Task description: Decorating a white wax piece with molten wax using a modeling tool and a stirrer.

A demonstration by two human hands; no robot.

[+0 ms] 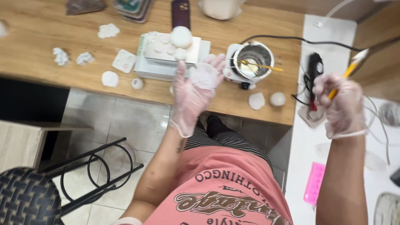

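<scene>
My left hand [195, 89] wears a clear glove and cradles a white flat moulded piece [204, 76] on its palm, just in front of the wooden table's edge. My right hand [339, 104], also gloved, is closed around a yellow pen-like tool [352, 66] that points up and to the right, over a white side surface [329, 37]. A small metal pot [253, 56] with pale melted stuff and a yellow stick stands on a white heater between the two hands.
On the wooden table [41, 25] lie several white cast shapes, a white mould [124, 61], a white box stack [166, 54] with round pieces, a dark phone [180, 12]. A black tool [314, 68] and cables lie right. A pink mould [313, 183] and a black stool [29, 196] sit lower.
</scene>
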